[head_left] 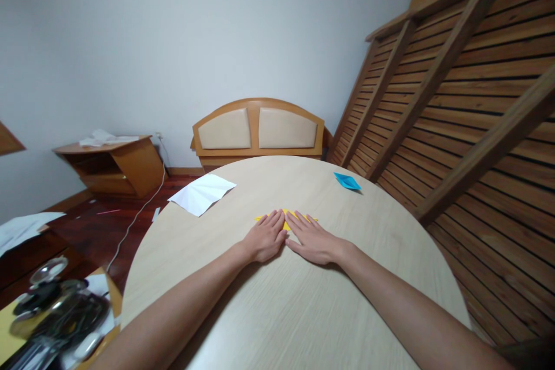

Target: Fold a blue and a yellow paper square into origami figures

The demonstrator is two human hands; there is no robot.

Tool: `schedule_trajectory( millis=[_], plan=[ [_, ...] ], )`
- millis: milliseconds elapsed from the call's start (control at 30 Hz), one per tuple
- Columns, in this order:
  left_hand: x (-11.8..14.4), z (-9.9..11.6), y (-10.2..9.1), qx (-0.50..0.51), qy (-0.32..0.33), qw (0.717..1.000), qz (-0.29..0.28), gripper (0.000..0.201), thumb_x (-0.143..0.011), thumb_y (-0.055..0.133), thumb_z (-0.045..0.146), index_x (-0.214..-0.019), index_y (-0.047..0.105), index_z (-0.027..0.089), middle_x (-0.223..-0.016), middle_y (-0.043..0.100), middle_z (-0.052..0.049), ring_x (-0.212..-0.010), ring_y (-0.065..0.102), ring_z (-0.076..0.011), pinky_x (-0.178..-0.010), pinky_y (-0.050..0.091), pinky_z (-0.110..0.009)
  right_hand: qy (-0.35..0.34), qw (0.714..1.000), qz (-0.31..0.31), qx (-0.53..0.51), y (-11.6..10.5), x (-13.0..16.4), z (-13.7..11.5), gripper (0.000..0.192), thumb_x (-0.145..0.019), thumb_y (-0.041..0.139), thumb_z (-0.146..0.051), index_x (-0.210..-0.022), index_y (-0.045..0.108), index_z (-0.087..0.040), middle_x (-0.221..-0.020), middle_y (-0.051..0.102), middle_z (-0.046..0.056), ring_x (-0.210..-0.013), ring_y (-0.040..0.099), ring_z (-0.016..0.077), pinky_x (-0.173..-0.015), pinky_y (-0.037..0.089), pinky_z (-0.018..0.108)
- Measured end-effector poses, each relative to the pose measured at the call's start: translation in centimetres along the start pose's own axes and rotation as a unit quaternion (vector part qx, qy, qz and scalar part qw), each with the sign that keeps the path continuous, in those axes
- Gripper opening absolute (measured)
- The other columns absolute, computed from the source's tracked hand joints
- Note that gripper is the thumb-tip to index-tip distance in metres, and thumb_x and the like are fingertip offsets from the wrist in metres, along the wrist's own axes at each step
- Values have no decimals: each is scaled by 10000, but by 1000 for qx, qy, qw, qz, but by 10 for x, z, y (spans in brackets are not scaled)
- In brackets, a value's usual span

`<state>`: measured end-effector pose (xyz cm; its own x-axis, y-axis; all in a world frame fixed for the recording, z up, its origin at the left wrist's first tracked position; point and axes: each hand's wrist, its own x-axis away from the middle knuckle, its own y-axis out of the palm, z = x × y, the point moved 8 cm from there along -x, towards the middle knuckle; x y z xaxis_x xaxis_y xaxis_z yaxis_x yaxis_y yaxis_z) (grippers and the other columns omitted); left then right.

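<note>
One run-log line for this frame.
left hand: flat on yellow paper | right hand: flat on it | table: white sheet, blue folded paper

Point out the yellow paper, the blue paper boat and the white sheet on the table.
yellow paper (287, 220), head view, on the folded part showing between the fingertips.
blue paper boat (347, 181), head view, on the middle of its top face.
white sheet (203, 192), head view, on its centre crease.
</note>
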<state>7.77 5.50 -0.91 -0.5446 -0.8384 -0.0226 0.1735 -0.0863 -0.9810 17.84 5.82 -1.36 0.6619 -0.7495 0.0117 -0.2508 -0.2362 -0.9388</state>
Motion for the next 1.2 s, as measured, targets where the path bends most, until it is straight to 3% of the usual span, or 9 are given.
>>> schedule_trajectory(
  millis=[200,567,667,767,900,1033,1200],
  plan=[
    [2,-6,3,-43,-14,999,22,579,-1034,215,389,-1538,257,108,-1600,230,-179,-1495,191,-286,-1179,231,-497,17,1000,7,-6,-1,1,3,819,-958,272,-680,-1578,184,-152,-1633,138,127,-1507,99,329,-1218,124,552],
    [10,-36,0,-48,-161,984,53,655,-1006,240,467,-1493,292,32,-1568,263,-258,-1473,225,-371,-1144,261,-561,16,1000,-4,-4,-2,3,5,832,-962,293,-663,-1572,196,-105,-1628,139,147,-1507,91,334,-1220,116,550],
    [14,-37,-12,-56,-189,976,93,695,-982,310,494,-1479,307,8,-1573,233,-273,-1486,163,-382,-1171,204,-564,16,1000,-1,-5,-5,4,3,822,-963,291,-665,-1575,194,-124,-1629,140,142,-1508,90,329,-1219,116,547],
    [12,-19,-22,-46,-106,985,129,687,-972,364,441,-1518,248,41,-1620,130,-206,-1512,55,-317,-1212,136,-514,19,1000,-1,3,-5,4,4,814,-964,282,-666,-1577,187,-138,-1634,132,129,-1510,86,323,-1221,113,535],
    [7,6,-16,20,23,997,65,610,-1005,308,387,-1547,223,119,-1636,116,-131,-1516,73,-253,-1220,175,-458,4,1000,15,0,-5,4,5,769,-978,305,-622,-1578,190,-154,-1633,145,122,-1510,96,319,-1221,117,541],
    [4,7,-7,46,32,998,6,610,-1025,253,424,-1547,233,109,-1618,203,-129,-1507,145,-240,-1225,174,-432,-2,1000,11,-1,-3,3,7,772,-978,280,-639,-1583,154,-177,-1639,141,97,-1512,92,309,-1224,115,530],
    [4,3,-5,35,21,999,-4,615,-1026,235,441,-1547,240,116,-1617,208,-121,-1508,142,-234,-1228,150,-413,37,999,-27,6,-6,6,12,843,-949,210,-711,-1582,138,-159,-1643,106,87,-1514,58,305,-1230,94,513]
  ],
)
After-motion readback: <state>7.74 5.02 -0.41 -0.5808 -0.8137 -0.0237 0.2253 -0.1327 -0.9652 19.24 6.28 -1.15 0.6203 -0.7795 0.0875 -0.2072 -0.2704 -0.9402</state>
